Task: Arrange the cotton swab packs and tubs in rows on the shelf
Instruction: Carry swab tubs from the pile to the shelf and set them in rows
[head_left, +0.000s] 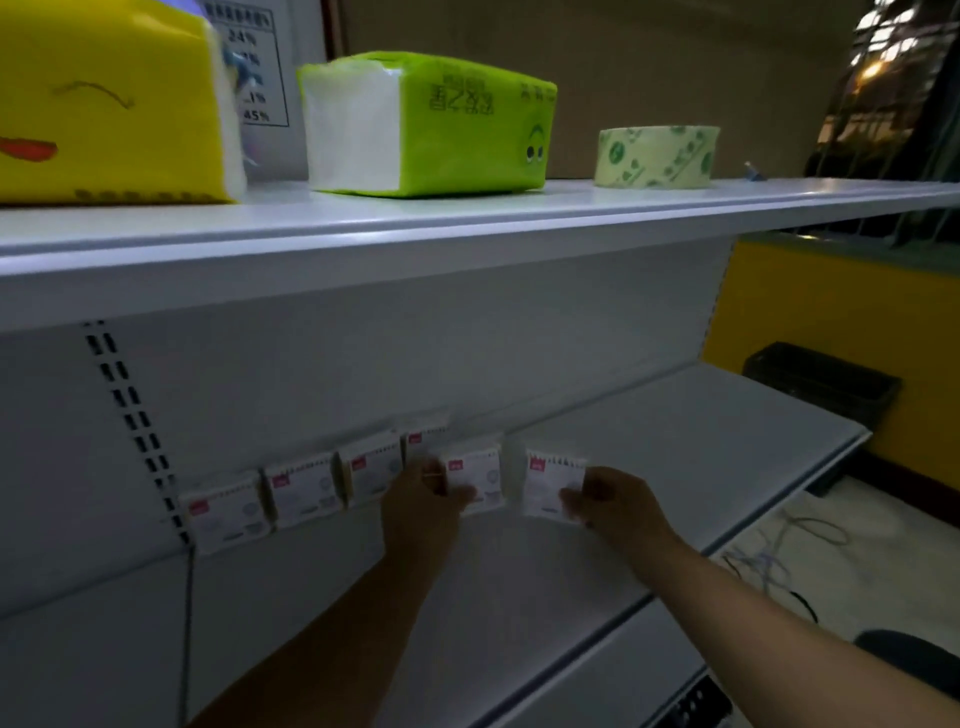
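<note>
1. Currently, the row of packs (301, 488) stands upright along the rear edge of the lower shelf (675, 441), printed faces outward and close to the back panel (467, 353). This placement leaves the labels readable from the front.
2. The left hand (421, 504) pinches the fifth pack (475, 480) at its lower left corner with curled fingers. Judged purpose: steadying the pack upright at the right end of the row.
3. The right hand (618, 506) pinches the sixth pack (545, 483) at its right edge between thumb and fingers. It holds the pack just beside the fifth pack, with a narrow gap between them.
4. Judged step: extending the row toward the right end of the lower shelf, most of which is bare.
5. No tubs are in view.
6. The upper shelf (571, 208) carries a green tissue pack (467, 124) and a tape roll (657, 156), well apart from the work.
</note>
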